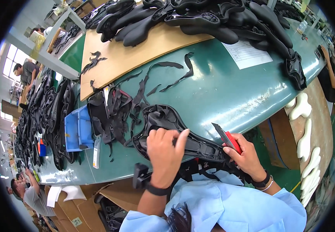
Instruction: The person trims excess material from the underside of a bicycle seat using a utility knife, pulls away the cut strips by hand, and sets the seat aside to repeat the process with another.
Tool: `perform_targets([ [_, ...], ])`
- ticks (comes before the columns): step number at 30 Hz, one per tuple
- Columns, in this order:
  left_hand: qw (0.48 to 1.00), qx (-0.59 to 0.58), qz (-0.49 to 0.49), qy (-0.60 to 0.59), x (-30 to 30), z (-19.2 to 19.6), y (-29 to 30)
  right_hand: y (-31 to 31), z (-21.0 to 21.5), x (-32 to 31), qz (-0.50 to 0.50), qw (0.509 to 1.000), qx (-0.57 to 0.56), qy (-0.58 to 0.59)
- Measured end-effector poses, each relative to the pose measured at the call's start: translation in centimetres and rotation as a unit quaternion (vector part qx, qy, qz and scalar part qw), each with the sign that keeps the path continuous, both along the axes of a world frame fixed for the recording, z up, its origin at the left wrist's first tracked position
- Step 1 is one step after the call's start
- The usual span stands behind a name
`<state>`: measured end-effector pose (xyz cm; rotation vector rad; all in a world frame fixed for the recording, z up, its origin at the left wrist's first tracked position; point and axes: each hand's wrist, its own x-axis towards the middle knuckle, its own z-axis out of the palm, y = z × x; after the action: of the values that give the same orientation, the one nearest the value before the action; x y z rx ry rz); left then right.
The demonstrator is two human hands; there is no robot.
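A black bicycle saddle (167, 123) lies upside down on the green table (221, 92), its narrow end pointing toward my right. My left hand (164, 149) presses down on its middle, fingers curled over the black cover material. My right hand (245, 154) grips a red-handled utility knife (226, 138) at the saddle's narrow end, blade extended and pointing up and away. Both wrists carry dark bands.
Black trimmed scraps (117, 108) lie left of the saddle beside a blue bin (78, 129). A heap of black saddles (198, 19) sits on cardboard (136, 54) at the far side, with a white paper sheet (246, 54). White foam pieces (305, 131) stand right. Other people work at left and right.
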<state>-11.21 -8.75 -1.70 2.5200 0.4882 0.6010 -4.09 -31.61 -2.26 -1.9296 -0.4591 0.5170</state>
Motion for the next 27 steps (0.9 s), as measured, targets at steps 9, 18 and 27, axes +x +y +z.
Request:
perform_targets([
  [9,0.996,-0.055,0.075,0.004,0.9,-1.0,-1.9,1.4,1.5,1.6,0.044,0.995,0.003,-0.089],
  [18,0.993,-0.094,0.066,-0.019,0.3,-0.7,-1.5,3.7,1.7,3.2,0.111,0.973,-0.033,-0.198],
  [27,0.989,-0.126,0.05,-0.059,-0.5,-1.2,-0.9,10.3,1.8,4.6,0.25,0.937,-0.033,-0.243],
])
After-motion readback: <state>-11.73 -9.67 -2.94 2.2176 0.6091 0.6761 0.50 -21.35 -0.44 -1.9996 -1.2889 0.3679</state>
